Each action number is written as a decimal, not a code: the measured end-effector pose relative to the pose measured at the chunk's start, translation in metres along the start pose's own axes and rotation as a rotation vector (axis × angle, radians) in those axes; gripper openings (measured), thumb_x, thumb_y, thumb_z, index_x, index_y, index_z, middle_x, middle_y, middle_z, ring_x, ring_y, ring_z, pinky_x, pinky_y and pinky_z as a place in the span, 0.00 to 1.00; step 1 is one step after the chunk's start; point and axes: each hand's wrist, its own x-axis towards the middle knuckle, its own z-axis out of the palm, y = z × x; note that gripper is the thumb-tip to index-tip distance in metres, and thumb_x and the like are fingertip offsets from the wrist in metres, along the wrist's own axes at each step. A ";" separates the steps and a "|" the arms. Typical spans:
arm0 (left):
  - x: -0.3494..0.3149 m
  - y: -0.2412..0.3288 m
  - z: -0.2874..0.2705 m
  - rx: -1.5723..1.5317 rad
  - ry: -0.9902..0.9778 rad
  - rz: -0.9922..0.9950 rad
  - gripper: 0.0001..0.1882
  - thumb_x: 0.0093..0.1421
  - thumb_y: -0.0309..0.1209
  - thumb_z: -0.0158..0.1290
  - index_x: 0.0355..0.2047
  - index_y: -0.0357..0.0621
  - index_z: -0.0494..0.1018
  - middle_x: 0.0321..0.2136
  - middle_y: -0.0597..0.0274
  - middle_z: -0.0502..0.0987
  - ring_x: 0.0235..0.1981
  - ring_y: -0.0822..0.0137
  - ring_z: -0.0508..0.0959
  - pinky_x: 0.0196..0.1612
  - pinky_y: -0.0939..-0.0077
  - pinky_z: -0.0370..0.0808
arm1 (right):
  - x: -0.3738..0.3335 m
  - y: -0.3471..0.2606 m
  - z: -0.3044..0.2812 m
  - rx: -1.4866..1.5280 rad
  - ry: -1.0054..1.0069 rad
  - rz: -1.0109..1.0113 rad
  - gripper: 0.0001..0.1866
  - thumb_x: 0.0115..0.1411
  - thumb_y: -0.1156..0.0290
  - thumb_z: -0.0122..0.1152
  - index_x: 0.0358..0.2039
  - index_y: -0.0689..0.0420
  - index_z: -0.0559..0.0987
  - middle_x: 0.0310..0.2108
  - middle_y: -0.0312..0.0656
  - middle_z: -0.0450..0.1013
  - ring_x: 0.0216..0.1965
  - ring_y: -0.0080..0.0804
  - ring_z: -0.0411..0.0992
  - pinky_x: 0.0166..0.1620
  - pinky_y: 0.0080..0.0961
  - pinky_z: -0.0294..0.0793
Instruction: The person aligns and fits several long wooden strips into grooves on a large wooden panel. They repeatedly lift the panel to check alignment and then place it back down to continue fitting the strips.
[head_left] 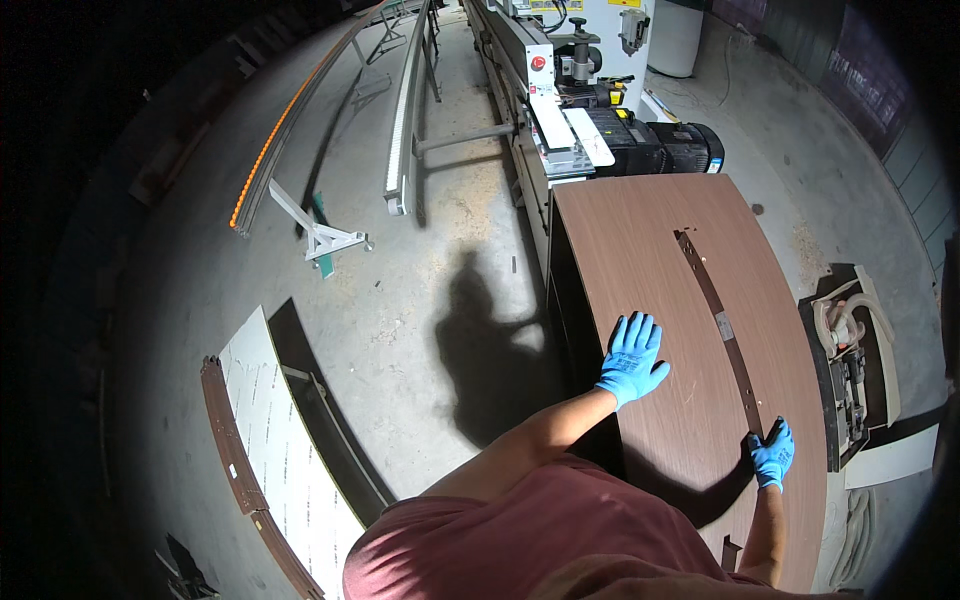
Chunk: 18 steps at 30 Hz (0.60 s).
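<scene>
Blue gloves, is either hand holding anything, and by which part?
The right hand is at the near end of the brown strip; whether it grips cannot be told. The left hand lies open on the tabletop, holding nothing.

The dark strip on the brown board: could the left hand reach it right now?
Probably yes: the left hand lies open on the brown board left of the dark strip, with only bare board visible between them. The right hand, at the strip's near end, leaves its middle free.

A long flat brown strip [736, 360] lies on the brown wood-grain worktop [630, 245], ahead of the right blue-gloved hand [772, 458] and right of the left blue-gloved hand [632, 365].
</scene>
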 end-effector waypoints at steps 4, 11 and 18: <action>-0.001 -0.002 0.000 -0.005 0.042 0.005 0.43 0.67 0.54 0.53 0.71 0.32 0.65 0.75 0.39 0.59 0.77 0.39 0.55 0.80 0.38 0.43 | 0.004 0.001 0.003 0.005 0.005 -0.016 0.44 0.51 0.58 0.82 0.66 0.62 0.74 0.59 0.55 0.77 0.59 0.56 0.75 0.64 0.46 0.74; -0.004 0.001 0.002 -0.089 0.043 -0.030 0.43 0.65 0.53 0.53 0.69 0.31 0.67 0.75 0.36 0.60 0.79 0.38 0.53 0.81 0.38 0.41 | 0.003 0.002 0.000 0.038 0.000 -0.043 0.44 0.52 0.61 0.80 0.67 0.68 0.73 0.64 0.61 0.74 0.65 0.59 0.73 0.68 0.46 0.72; -0.004 0.012 0.007 -0.030 0.032 -0.050 0.42 0.65 0.52 0.52 0.68 0.29 0.67 0.73 0.34 0.60 0.77 0.37 0.54 0.80 0.34 0.41 | 0.009 0.033 0.014 0.024 -0.044 -0.012 0.49 0.56 0.55 0.81 0.70 0.67 0.70 0.68 0.59 0.72 0.68 0.54 0.72 0.70 0.43 0.71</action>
